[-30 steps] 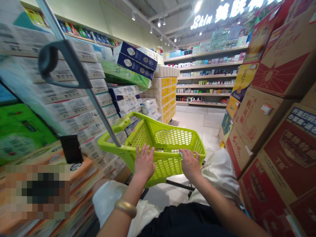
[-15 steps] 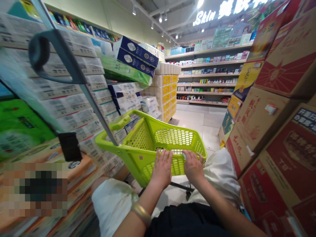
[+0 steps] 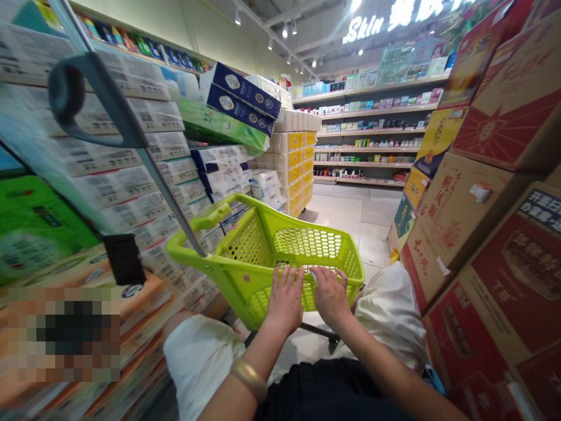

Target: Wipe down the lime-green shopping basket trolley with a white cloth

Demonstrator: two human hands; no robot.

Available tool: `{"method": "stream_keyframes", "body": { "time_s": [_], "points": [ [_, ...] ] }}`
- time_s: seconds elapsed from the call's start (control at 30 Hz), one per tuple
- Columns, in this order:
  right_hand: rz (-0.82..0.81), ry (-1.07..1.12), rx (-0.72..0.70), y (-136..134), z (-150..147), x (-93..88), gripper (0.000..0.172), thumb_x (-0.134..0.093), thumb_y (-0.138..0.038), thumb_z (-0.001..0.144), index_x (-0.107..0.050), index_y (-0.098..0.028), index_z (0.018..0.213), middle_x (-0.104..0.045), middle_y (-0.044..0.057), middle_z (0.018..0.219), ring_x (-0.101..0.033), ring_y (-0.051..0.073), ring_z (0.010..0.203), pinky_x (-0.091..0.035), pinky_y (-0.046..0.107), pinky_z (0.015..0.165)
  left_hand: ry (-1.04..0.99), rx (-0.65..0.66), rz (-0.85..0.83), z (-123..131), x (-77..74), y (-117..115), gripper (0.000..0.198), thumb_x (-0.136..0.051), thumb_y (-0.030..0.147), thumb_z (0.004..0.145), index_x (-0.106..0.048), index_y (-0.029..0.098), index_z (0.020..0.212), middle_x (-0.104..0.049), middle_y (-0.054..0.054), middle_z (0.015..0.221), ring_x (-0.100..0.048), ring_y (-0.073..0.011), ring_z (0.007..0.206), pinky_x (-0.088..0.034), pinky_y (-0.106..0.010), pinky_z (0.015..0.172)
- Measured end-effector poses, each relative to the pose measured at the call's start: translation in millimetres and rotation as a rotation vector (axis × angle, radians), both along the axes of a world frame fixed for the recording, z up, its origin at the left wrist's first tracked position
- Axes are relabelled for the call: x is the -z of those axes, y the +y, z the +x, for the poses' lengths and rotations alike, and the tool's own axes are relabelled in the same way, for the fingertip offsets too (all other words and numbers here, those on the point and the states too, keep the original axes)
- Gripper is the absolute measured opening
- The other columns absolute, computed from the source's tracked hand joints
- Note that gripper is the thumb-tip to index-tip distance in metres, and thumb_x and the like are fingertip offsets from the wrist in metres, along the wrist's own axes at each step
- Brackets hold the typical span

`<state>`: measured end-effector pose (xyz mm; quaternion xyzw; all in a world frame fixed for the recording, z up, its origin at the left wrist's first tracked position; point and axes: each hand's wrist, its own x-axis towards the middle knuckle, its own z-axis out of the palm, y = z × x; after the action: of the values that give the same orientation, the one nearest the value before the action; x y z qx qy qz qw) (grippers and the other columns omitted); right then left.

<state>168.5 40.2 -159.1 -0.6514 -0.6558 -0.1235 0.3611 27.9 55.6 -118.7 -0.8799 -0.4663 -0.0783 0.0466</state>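
Note:
A lime-green shopping cart [image 3: 245, 263] with perforated basket walls stands side-on before my knees; no goods show in its basket. My left hand [image 3: 286, 298] lies over the near rim, palm down, its fingers stretched out. Close beside it, my right hand [image 3: 332, 295] rests on the same rim with the fingers slightly bent over the edge. A small whitish patch [image 3: 312, 276] shows at that hand's inner side, too small to make out. A gold bangle [image 3: 249, 379] circles my left wrist.
To the left, a metal pole with a grey handle [image 3: 99, 108] rises before stacked packs [image 3: 131, 146]. A black device [image 3: 124, 259] stands on orange packs. Cardboard cartons [image 3: 464, 204] line the right. Tiled floor [image 3: 337, 210] leads to stocked shelves [image 3: 368, 131].
My right hand has slid left along the cart rim, closer to my left hand. The left hand and the cart have shifted only slightly left in the view.

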Motion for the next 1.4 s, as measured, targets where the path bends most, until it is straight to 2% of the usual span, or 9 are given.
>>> {"method": "stream_keyframes", "body": {
  "time_s": [0.23,0.47,0.53,0.63,0.83,0.93,1.13,1.27,1.4],
  "points": [
    [0.0,0.023,0.157,-13.6,32.4,8.0,0.047,-0.042,-0.001,0.075,-0.059,-0.021,0.114,-0.067,0.006,0.11,-0.057,0.02,0.106,-0.021,0.038,0.102,-0.007,0.0,0.001,0.8,-0.5,-1.0,0.078,-0.052,0.022,0.074,-0.028,0.012,0.148,-0.04,-0.013,0.146,-0.024,-0.0314,0.141,-0.003,-0.054,0.12],
    [0.029,-0.016,0.025,1.2,-9.4,0.3,0.045,-0.045,-0.001,0.077,-0.059,-0.021,0.115,-0.067,0.006,0.113,-0.056,0.019,0.108,-0.02,0.035,0.104,0.021,-0.006,0.036,1.4,0.6,-2.7,0.08,-0.055,0.023,0.074,-0.027,0.016,0.148,-0.04,-0.013,0.145,-0.024,-0.0322,0.141,-0.004,-0.055,0.119],
    [0.019,-0.027,0.008,1.5,-12.0,-0.4,0.046,-0.044,-0.001,0.078,-0.059,-0.022,0.116,-0.067,0.006,0.114,-0.056,0.018,0.108,-0.019,0.035,0.104,0.023,-0.007,0.042,-0.1,1.3,-2.5,0.08,-0.055,0.023,0.074,-0.027,0.017,0.148,-0.04,-0.013,0.145,-0.024,-0.0318,0.141,-0.004,-0.055,0.119],
    [-0.008,-0.04,0.011,-5.2,3.0,2.8,0.05,-0.044,0.001,0.076,-0.058,-0.023,0.117,-0.066,0.004,0.115,-0.057,0.017,0.108,-0.018,0.036,0.105,0.024,-0.009,0.057,-1.7,2.2,-2.4,0.082,-0.055,0.021,0.073,-0.025,0.018,0.149,-0.04,-0.012,0.145,-0.025,-0.0311,0.14,-0.004,-0.055,0.119],
    [-0.011,0.016,0.147,-20.1,37.8,11.5,0.049,-0.042,0.0,0.074,-0.059,-0.021,0.115,-0.067,0.005,0.112,-0.057,0.019,0.109,-0.021,0.037,0.103,0.017,-0.005,0.032,-0.6,3.2,-2.7,0.083,-0.055,0.022,0.072,-0.024,0.017,0.149,-0.039,-0.013,0.145,-0.023,-0.0318,0.141,-0.002,-0.054,0.119],
    [-0.007,0.031,0.151,-15.2,25.1,9.2,0.049,-0.042,0.0,0.074,-0.058,-0.02,0.115,-0.067,0.007,0.112,-0.056,0.02,0.109,-0.022,0.037,0.102,0.02,-0.014,0.028,0.1,3.3,-2.7,0.084,-0.055,0.021,0.071,-0.024,0.017,0.149,-0.038,-0.014,0.146,-0.022,-0.0325,0.141,-0.003,-0.056,0.119],
    [0.015,0.029,-0.018,-0.9,-11.8,0.2,0.049,-0.043,0.001,0.074,-0.057,-0.021,0.116,-0.067,0.006,0.114,-0.056,0.019,0.11,-0.019,0.036,0.104,0.043,-0.018,0.045,-2.5,3.2,-2.4,0.083,-0.057,0.022,0.073,-0.023,0.019,0.149,-0.04,-0.013,0.144,-0.023,-0.0317,0.141,-0.003,-0.055,0.119],
    [0.012,0.024,-0.016,-7.9,7.9,6.5,0.051,-0.043,0.002,0.073,-0.057,-0.022,0.116,-0.067,0.005,0.114,-0.057,0.018,0.109,-0.019,0.036,0.104,0.044,-0.015,0.06,-3.9,4.3,-2.6,0.082,-0.056,0.022,0.074,-0.023,0.018,0.149,-0.041,-0.013,0.144,-0.024,-0.0315,0.14,-0.003,-0.055,0.119],
    [0.047,0.062,0.104,-14.8,30.4,15.1,0.048,-0.042,0.001,0.073,-0.058,-0.021,0.113,-0.068,0.006,0.11,-0.057,0.019,0.107,-0.022,0.036,0.103,0.029,-0.01,0.05,-2.0,4.1,-3.8,0.081,-0.054,0.024,0.076,-0.022,0.017,0.15,-0.041,-0.013,0.144,-0.024,-0.0327,0.14,-0.004,-0.056,0.119]
  ]
}}
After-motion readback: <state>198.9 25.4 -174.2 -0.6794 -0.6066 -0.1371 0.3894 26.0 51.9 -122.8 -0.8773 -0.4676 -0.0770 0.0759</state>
